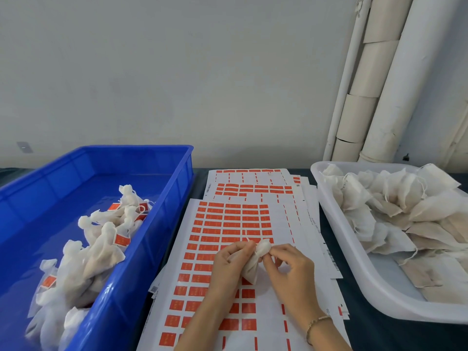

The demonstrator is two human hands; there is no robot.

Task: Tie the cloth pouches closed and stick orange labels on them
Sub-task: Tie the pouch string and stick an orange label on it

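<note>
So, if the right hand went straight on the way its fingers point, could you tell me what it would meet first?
The right hand points up-left at the cloth pouch, whose neck it pinches; just past that, probably the left hand, though depth is unclear.

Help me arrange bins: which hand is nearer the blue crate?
Left. The left hand is right of the blue crate; the right hand lies farther right, toward the white tray.

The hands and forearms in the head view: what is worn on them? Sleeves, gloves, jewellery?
Both hands are bare, without gloves: the left hand and the right hand. No sleeve shows on either forearm. The right wrist carries a thin, gold-coloured bracelet of small links. No ring or watch is visible.
</note>
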